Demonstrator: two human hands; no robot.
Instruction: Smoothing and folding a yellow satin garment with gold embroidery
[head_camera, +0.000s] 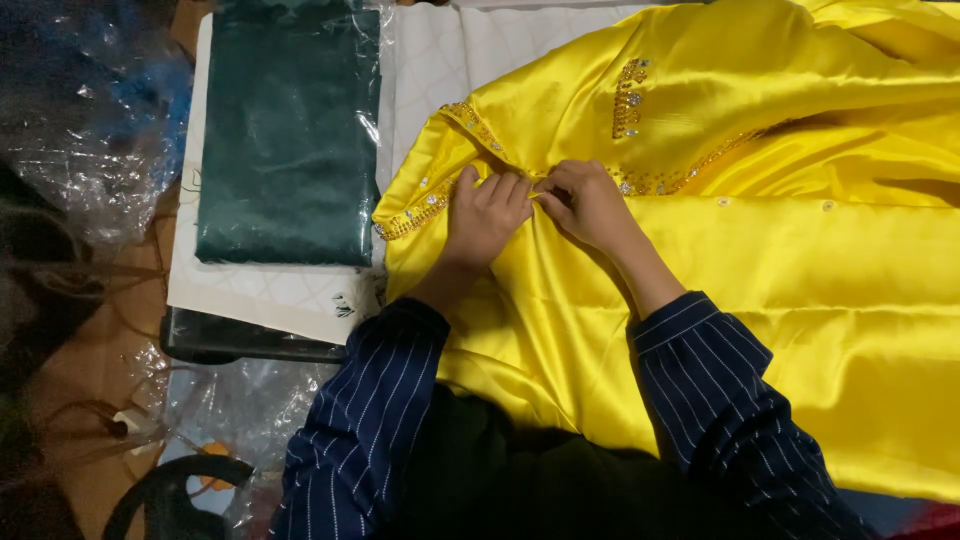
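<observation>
A bright yellow satin garment (700, 260) lies spread flat across the middle and right of the view, glossy and softly creased, with long horizontal folds running toward the right edge. A band of gold beadwork with small clear stones (420, 212) follows its curved neckline edge, a short vertical beaded motif (628, 98) sits higher on the cloth, and a further beaded line slants away to the right. Two small round stones dot the plain satin right of the hands.

The left hand (485, 215) rests on the neckline edge with its fingers curled down, its grip pressed together on a small fold of the yellow cloth. The right hand (585, 200) meets it from the other side, thumb and fingertips pinching the same fold, so the two hands touch at the beaded edge. Both forearms wear dark navy sleeves with thin white pinstripes (370, 420).

Left of the garment, a folded dark green fabric in a clear plastic wrapper (290, 130) lies on a white sheet with faint diamond lines (270, 295), which has a small dark mark at its lower corner. Under that sheet shows a black flat edge (230, 345). Crumpled clear plastic bags (90, 130) fill the far left and lower left.
</observation>
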